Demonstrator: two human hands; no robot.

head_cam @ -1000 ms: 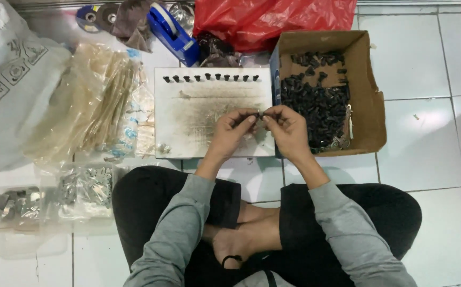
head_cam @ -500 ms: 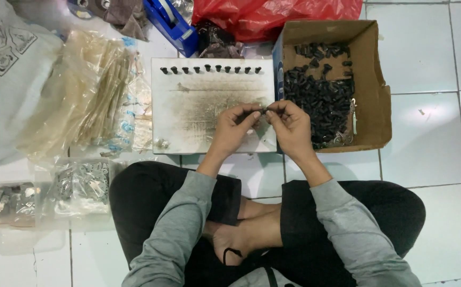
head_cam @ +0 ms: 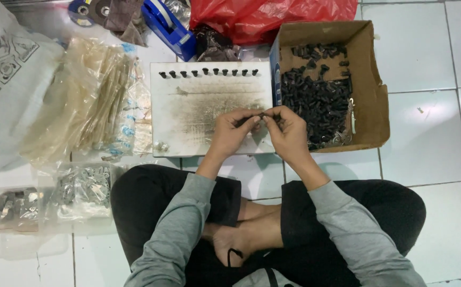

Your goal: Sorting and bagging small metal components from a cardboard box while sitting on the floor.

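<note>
I sit cross-legged on a white tiled floor. My left hand point(head_cam: 233, 130) and my right hand point(head_cam: 288, 130) meet fingertip to fingertip over a stained white board point(head_cam: 188, 114), pinching a small dark part point(head_cam: 263, 114) between them. Along the board's far edge stands a row of small black pieces point(head_cam: 209, 72). To the right, an open cardboard box point(head_cam: 371, 106) holds several more black pieces point(head_cam: 318, 101). What exactly the fingers do to the part is hidden.
Clear plastic bags of thin strips point(head_cam: 100, 103) lie left of the board, and small bags of metal parts point(head_cam: 81, 188) lie near my left knee. A red plastic bag point(head_cam: 273, 16), a blue tape dispenser point(head_cam: 169, 24) and a large white sack point(head_cam: 2, 79) lie at the back.
Both hands stay together over the board with the small part; only slight finger shifts and a small camera move show.
</note>
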